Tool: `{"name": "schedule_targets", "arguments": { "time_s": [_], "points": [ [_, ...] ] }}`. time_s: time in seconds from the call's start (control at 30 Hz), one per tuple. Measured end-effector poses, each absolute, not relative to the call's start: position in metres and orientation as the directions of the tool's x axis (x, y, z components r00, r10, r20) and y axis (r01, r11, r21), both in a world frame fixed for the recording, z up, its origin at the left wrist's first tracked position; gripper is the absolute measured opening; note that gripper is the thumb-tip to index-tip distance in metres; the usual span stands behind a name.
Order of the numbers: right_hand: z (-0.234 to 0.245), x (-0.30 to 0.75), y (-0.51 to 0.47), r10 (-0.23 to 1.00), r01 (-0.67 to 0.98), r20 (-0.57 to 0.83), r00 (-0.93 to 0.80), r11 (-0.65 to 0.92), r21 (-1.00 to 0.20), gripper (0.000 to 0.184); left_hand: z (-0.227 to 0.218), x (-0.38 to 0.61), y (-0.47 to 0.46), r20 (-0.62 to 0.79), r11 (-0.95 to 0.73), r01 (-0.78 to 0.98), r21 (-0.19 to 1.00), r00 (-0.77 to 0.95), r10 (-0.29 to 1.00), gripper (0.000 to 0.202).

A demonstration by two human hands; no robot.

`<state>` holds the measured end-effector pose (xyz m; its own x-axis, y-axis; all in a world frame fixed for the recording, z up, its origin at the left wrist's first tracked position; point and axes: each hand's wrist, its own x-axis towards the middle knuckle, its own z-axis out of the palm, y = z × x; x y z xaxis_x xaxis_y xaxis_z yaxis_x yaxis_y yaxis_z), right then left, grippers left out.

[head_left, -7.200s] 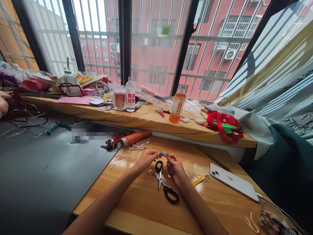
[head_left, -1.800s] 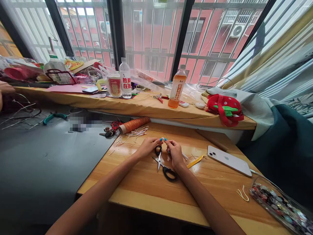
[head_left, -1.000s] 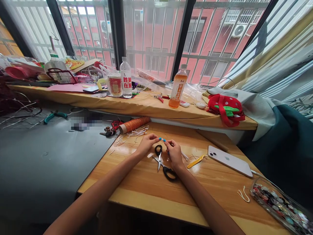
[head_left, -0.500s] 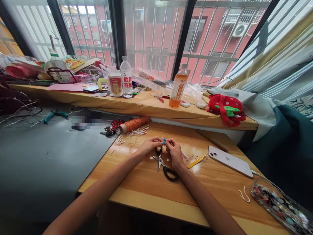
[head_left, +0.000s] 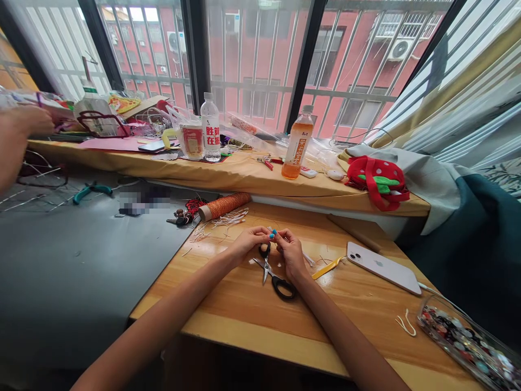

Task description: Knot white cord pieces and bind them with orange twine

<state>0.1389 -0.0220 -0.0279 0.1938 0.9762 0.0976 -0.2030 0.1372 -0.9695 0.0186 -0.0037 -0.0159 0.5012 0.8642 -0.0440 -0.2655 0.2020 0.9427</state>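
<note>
My left hand [head_left: 253, 241] and my right hand [head_left: 290, 250] meet over the wooden table, blue-nailed fingertips pinched together. A thin thread [head_left: 273, 222] loops up from between them; the piece in the pinch is too small to make out fully. White cord ends [head_left: 308, 259] show just right of my right hand. Below both hands lies a pair of black-handled scissors [head_left: 266, 270], blades apart, touched by neither hand as far as I can see. A yellow-handled tool [head_left: 328, 269] rests to the right of my right hand.
An orange thread spool [head_left: 226, 206] and white cord pieces [head_left: 228, 219] lie at the table's back left. On the right are a phone [head_left: 382, 267] and a bead box [head_left: 468, 342]. Bottles [head_left: 298, 144] stand on the ledge. Another person's hand [head_left: 24, 127] reaches in at far left.
Another person's hand and forearm have come into view at the far left, above the ledge. My own hands stay in the same place, with barely any finger movement.
</note>
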Motion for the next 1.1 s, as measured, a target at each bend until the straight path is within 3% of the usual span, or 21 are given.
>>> {"name": "schedule_targets", "arguments": {
  "time_s": [0.2, 0.43, 0.77, 1.1],
  "points": [
    [-0.0325, 0.1415, -0.0194, 0.970, -0.218, 0.118, 0.210, 0.164, -0.962, 0.026, -0.0166, 0.0182, -0.0020, -0.063, 0.209, -0.263, 0.942, 0.474, 0.878, 0.026],
    [-0.0333, 0.1435, -0.0182, 0.972, -0.230, 0.106, 0.212, 0.155, -0.961, 0.026, -0.0162, 0.0180, -0.0009, -0.024, 0.106, -0.168, 0.980, 0.432, 0.902, 0.026],
    [-0.0311, 0.1441, -0.0193, 0.970, -0.230, 0.092, 0.226, 0.145, -0.962, 0.026, -0.0142, 0.0160, 0.0004, 0.014, 0.030, -0.112, 0.993, 0.377, 0.926, 0.039],
    [-0.0323, 0.1445, -0.0180, 0.977, -0.248, 0.084, 0.196, 0.132, -0.960, 0.025, -0.0090, 0.0152, -0.0023, 0.044, -0.022, -0.063, 0.998, 0.366, 0.929, 0.022]
  ]
}}
